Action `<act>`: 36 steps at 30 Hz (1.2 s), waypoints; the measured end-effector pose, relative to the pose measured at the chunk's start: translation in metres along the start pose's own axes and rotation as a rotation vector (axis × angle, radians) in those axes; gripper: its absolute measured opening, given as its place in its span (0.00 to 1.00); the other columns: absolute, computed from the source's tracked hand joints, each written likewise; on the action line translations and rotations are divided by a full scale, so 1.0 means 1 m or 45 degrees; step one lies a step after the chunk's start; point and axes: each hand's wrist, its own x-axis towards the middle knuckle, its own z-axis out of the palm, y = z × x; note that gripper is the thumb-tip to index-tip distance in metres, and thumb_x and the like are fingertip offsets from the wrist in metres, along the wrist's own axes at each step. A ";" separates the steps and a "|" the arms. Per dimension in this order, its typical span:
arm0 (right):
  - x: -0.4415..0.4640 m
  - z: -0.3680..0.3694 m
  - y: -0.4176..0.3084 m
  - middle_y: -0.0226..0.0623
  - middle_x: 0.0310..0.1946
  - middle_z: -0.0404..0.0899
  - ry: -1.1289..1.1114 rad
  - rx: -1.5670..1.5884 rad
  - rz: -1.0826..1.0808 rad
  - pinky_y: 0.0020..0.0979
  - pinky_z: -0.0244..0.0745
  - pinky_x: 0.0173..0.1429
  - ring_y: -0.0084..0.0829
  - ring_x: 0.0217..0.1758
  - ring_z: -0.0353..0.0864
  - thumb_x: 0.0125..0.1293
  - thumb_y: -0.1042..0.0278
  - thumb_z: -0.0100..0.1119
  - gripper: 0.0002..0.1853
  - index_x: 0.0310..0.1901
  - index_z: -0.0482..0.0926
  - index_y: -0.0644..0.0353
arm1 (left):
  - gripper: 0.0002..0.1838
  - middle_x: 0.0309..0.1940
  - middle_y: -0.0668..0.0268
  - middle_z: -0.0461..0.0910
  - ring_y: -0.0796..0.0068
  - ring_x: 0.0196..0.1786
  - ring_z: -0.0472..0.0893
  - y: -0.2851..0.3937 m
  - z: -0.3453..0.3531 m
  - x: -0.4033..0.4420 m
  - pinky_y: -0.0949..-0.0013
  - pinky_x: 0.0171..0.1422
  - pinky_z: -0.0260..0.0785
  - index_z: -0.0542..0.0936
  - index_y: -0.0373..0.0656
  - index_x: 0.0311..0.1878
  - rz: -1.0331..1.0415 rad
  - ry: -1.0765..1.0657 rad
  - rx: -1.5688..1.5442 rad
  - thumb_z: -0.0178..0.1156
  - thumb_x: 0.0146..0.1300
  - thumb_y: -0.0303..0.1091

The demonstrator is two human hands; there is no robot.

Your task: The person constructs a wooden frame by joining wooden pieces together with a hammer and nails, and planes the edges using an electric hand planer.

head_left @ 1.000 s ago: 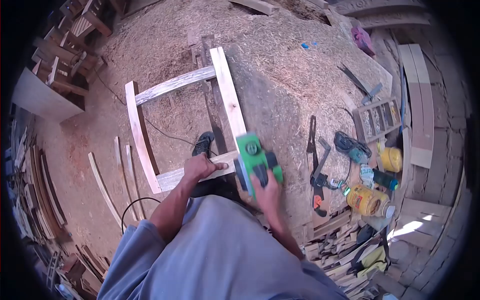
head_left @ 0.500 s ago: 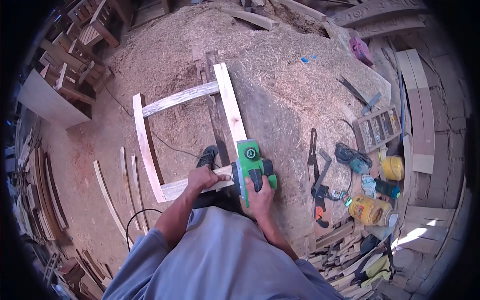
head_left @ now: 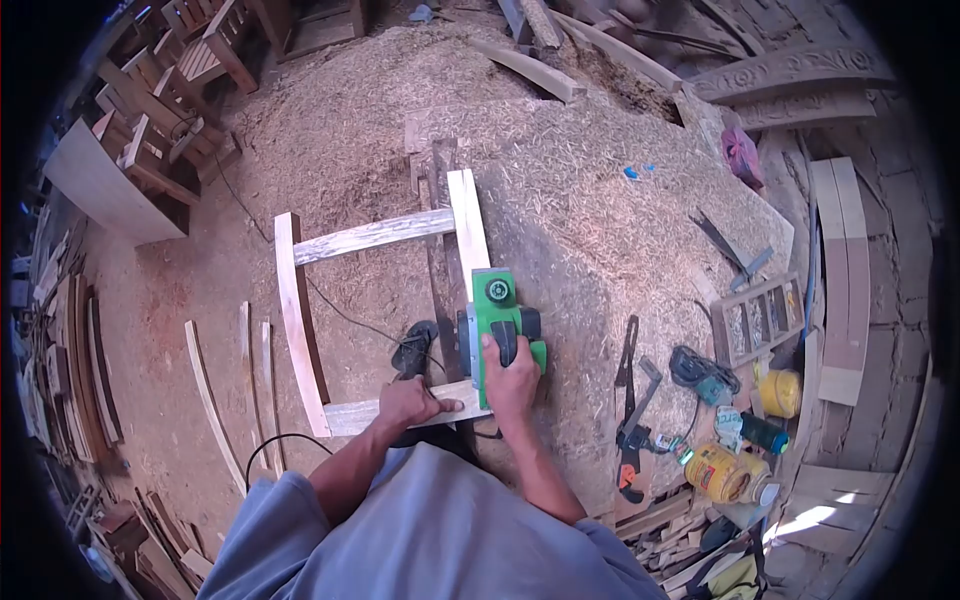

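A green electric planer (head_left: 492, 320) lies lengthwise on the right rail of a four-sided wooden frame (head_left: 468, 235). My right hand (head_left: 511, 378) is wrapped round the planer's black rear handle. Near the frame's lower right corner, my left hand (head_left: 412, 402) grips the lower crosspiece (head_left: 352, 416), its thumb lying along the wood. The planer hides the lower part of the right rail. An upper crosspiece (head_left: 375, 236) and a left rail (head_left: 299, 320) make up the other sides of the frame.
On the right are a handsaw (head_left: 629, 440), a divided wooden box (head_left: 758, 318), a second power tool (head_left: 703, 372) and a yellow jar (head_left: 715, 472). Loose strips (head_left: 212, 405) lie on the left. A sandal-clad foot (head_left: 415, 348) shows inside the frame. Wood chairs (head_left: 170, 120) stand at upper left.
The planer and my right hand have moved up along the right rail relative to the frame. The view has shifted, so the surroundings appear lower. My left hand keeps its grip.
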 end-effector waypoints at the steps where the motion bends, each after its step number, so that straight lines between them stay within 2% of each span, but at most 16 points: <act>1: 0.011 0.004 -0.005 0.61 0.31 0.87 0.015 -0.013 -0.028 0.61 0.81 0.44 0.67 0.38 0.89 0.75 0.41 0.72 0.28 0.46 0.82 0.64 | 0.67 0.56 0.44 0.91 0.46 0.62 0.90 0.001 -0.001 0.000 0.51 0.69 0.80 0.85 0.32 0.63 -0.004 -0.006 -0.002 0.68 0.43 0.94; 7: 0.082 0.031 -0.037 0.64 0.35 0.88 0.007 0.091 -0.160 0.61 0.81 0.48 0.68 0.42 0.89 0.75 0.41 0.72 0.28 0.47 0.84 0.66 | 0.65 0.56 0.43 0.91 0.46 0.61 0.91 0.003 -0.010 -0.003 0.50 0.70 0.79 0.86 0.33 0.61 -0.005 -0.077 -0.008 0.68 0.45 0.93; 11: 0.132 0.047 -0.068 0.63 0.36 0.89 0.010 0.071 -0.187 0.60 0.82 0.50 0.68 0.43 0.90 0.76 0.40 0.71 0.29 0.47 0.84 0.67 | 0.61 0.53 0.46 0.92 0.48 0.61 0.91 0.002 -0.010 -0.003 0.49 0.72 0.76 0.88 0.34 0.58 0.008 -0.039 -0.046 0.68 0.47 0.92; 14: 0.175 0.062 -0.090 0.66 0.40 0.89 -0.022 0.093 -0.168 0.59 0.83 0.52 0.67 0.46 0.90 0.75 0.38 0.70 0.32 0.49 0.85 0.69 | 0.60 0.53 0.47 0.92 0.47 0.61 0.91 0.001 -0.010 0.000 0.49 0.72 0.74 0.88 0.36 0.59 0.009 -0.018 -0.063 0.68 0.48 0.90; 17: 0.218 0.089 -0.101 0.68 0.43 0.89 0.060 0.073 -0.279 0.59 0.83 0.55 0.69 0.50 0.89 0.75 0.35 0.68 0.34 0.48 0.86 0.70 | 0.58 0.53 0.46 0.92 0.47 0.61 0.90 0.006 -0.018 -0.006 0.48 0.72 0.74 0.89 0.37 0.58 -0.027 -0.066 -0.084 0.70 0.48 0.89; 20: 0.254 0.101 -0.128 0.70 0.45 0.88 0.026 0.107 -0.270 0.58 0.82 0.58 0.69 0.54 0.88 0.73 0.31 0.68 0.38 0.47 0.88 0.71 | 0.57 0.51 0.47 0.93 0.47 0.59 0.91 0.002 -0.008 0.002 0.48 0.69 0.78 0.90 0.37 0.56 0.016 0.023 -0.072 0.71 0.48 0.88; 22: 0.272 0.114 -0.125 0.67 0.43 0.90 0.090 0.015 -0.309 0.56 0.84 0.57 0.65 0.50 0.91 0.73 0.31 0.67 0.38 0.45 0.88 0.71 | 0.56 0.49 0.46 0.93 0.47 0.58 0.92 -0.001 -0.001 0.006 0.49 0.66 0.80 0.90 0.37 0.55 0.016 -0.013 -0.062 0.71 0.48 0.88; 23: 0.264 0.108 -0.118 0.66 0.43 0.90 0.043 0.019 -0.273 0.56 0.84 0.57 0.64 0.48 0.92 0.73 0.31 0.67 0.38 0.44 0.88 0.71 | 0.56 0.47 0.45 0.93 0.46 0.56 0.92 -0.001 0.002 0.002 0.50 0.64 0.82 0.91 0.35 0.54 0.051 0.103 -0.102 0.72 0.47 0.88; 25: 0.252 0.088 -0.118 0.62 0.41 0.91 -0.023 0.048 -0.234 0.56 0.84 0.55 0.61 0.44 0.93 0.74 0.31 0.66 0.38 0.44 0.88 0.71 | 0.58 0.48 0.44 0.93 0.46 0.57 0.92 0.003 -0.001 -0.002 0.50 0.65 0.81 0.90 0.33 0.53 -0.009 0.051 -0.124 0.72 0.46 0.88; 26: 0.235 0.077 -0.105 0.57 0.40 0.92 -0.114 0.094 -0.241 0.57 0.84 0.53 0.58 0.39 0.94 0.75 0.31 0.65 0.37 0.47 0.88 0.70 | 0.58 0.48 0.44 0.93 0.46 0.57 0.92 0.002 0.000 -0.001 0.50 0.65 0.81 0.90 0.32 0.54 0.011 0.067 -0.102 0.73 0.46 0.88; 28: 0.172 0.033 -0.090 0.60 0.42 0.91 -0.243 0.037 -0.099 0.56 0.84 0.53 0.60 0.44 0.93 0.75 0.31 0.65 0.37 0.52 0.87 0.69 | 0.59 0.50 0.43 0.92 0.46 0.58 0.91 -0.002 0.005 0.000 0.50 0.65 0.81 0.89 0.31 0.54 0.045 0.106 -0.063 0.73 0.45 0.88; 30: 0.096 -0.002 -0.046 0.62 0.44 0.90 -0.159 -0.105 -0.177 0.56 0.83 0.55 0.63 0.49 0.91 0.75 0.32 0.65 0.36 0.56 0.85 0.67 | 0.63 0.55 0.45 0.91 0.47 0.62 0.90 -0.002 0.005 0.002 0.51 0.68 0.79 0.84 0.33 0.65 0.001 0.023 -0.076 0.71 0.47 0.89; 31: 0.052 -0.022 -0.025 0.65 0.46 0.89 -0.178 -0.093 -0.116 0.56 0.82 0.57 0.66 0.53 0.89 0.76 0.34 0.66 0.36 0.57 0.84 0.68 | 0.66 0.58 0.46 0.91 0.48 0.64 0.89 -0.002 0.006 0.001 0.52 0.69 0.78 0.82 0.34 0.71 -0.019 -0.016 -0.077 0.70 0.48 0.89; 34: -0.071 -0.068 0.059 0.60 0.45 0.88 -0.174 -0.072 0.011 0.51 0.83 0.55 0.60 0.49 0.90 0.75 0.46 0.72 0.27 0.57 0.84 0.66 | 0.63 0.52 0.46 0.92 0.48 0.61 0.91 -0.004 0.012 0.003 0.52 0.67 0.79 0.87 0.33 0.63 0.002 0.051 -0.071 0.70 0.46 0.90; 36: -0.135 -0.083 0.104 0.58 0.34 0.87 -0.032 0.015 -0.007 0.58 0.81 0.44 0.65 0.40 0.89 0.72 0.44 0.75 0.26 0.52 0.84 0.62 | 0.61 0.50 0.47 0.93 0.48 0.59 0.91 -0.005 0.014 0.007 0.53 0.65 0.79 0.89 0.34 0.59 0.005 0.076 -0.051 0.71 0.47 0.89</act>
